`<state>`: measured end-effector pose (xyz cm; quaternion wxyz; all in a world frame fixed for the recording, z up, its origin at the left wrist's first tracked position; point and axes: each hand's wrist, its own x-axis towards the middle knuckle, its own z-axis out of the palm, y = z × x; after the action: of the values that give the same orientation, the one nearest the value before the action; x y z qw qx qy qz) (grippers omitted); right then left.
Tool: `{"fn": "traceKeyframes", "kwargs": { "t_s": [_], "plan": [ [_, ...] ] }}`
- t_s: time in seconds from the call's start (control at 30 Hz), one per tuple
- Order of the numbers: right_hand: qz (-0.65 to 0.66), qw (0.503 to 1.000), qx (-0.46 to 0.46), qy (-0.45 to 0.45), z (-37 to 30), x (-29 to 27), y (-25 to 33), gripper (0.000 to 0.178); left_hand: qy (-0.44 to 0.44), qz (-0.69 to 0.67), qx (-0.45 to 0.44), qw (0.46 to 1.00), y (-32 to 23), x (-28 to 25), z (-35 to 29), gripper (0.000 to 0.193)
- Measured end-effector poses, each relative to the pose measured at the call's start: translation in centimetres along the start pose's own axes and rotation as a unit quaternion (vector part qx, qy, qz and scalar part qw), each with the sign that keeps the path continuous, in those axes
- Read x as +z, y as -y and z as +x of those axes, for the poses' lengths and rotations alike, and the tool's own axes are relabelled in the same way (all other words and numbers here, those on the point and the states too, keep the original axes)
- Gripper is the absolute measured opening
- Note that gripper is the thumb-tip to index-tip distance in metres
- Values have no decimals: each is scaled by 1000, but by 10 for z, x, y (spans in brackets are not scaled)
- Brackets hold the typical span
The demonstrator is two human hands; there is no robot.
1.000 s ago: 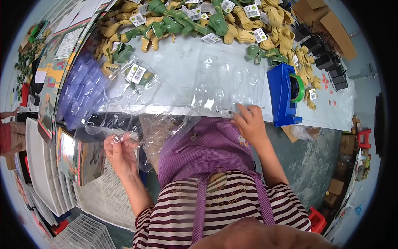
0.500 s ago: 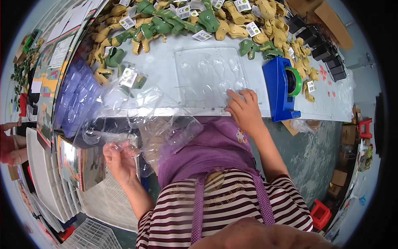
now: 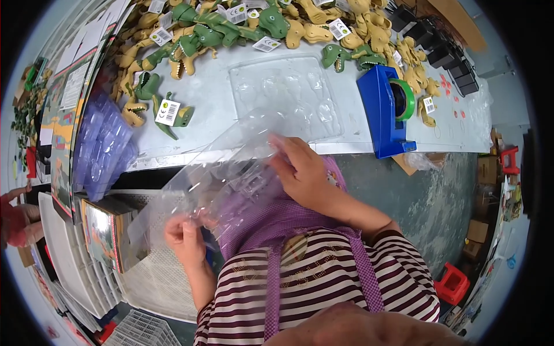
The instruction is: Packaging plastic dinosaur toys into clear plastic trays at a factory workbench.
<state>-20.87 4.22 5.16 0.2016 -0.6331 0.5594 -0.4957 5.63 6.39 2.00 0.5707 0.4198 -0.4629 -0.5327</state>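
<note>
A clear moulded plastic tray [image 3: 242, 179] hangs tilted over my lap at the table's front edge. My left hand [image 3: 187, 235] pinches its lower side. At its upper right side, the fingers of my right hand [image 3: 306, 176] are bent round the edge, partly hidden by glare. Another clear plastic tray [image 3: 236, 86], with rounded hollows, lies flat on the table just beyond. To its left is a green toy dinosaur [image 3: 184, 117] with a white tag.
Many green and tan toy dinosaurs [image 3: 210, 36] are heaped along the table's back. A blue tape dispenser [image 3: 375, 112] with green tape stands at right. Purplish clear trays [image 3: 104, 147] are stacked at left, above white crates [image 3: 72, 248]. A red stool [image 3: 452, 284] is on the floor.
My right hand has left the flat tray on the table and come down to the tray in my left hand. That tray has swung more upright between both hands.
</note>
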Motion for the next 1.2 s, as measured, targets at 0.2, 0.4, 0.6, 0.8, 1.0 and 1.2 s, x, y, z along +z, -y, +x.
{"fn": "traceKeyframes", "kwargs": {
  "t_s": [0.2, 0.4, 0.6, 0.8, 1.0, 1.2],
  "plan": [
    [-4, 990, -97, -101, 17, 22, 0, 41, -63, 28, 62, 996, -22, 22, -12, 18],
    [-85, 962, -224, -134, 31, 37, -4, 40, -119, 6, 52, 992, -22, 26, -14, 21],
    [-158, 941, -269, -131, 43, 49, 4, 40, -170, -1, 68, 983, -25, 33, -16, 24],
    [-106, 955, -223, -163, 47, 60, 8, 35, -99, 35, 94, 990, -28, 31, -18, 22],
    [45, 985, -104, -130, 47, 60, 18, 28, -80, 79, 137, 984, -31, 38, -21, 21],
    [175, 980, 22, -87, 48, 61, 15, 16, -80, 146, 158, 973, -25, 28, -28, 23]
  ]
}}
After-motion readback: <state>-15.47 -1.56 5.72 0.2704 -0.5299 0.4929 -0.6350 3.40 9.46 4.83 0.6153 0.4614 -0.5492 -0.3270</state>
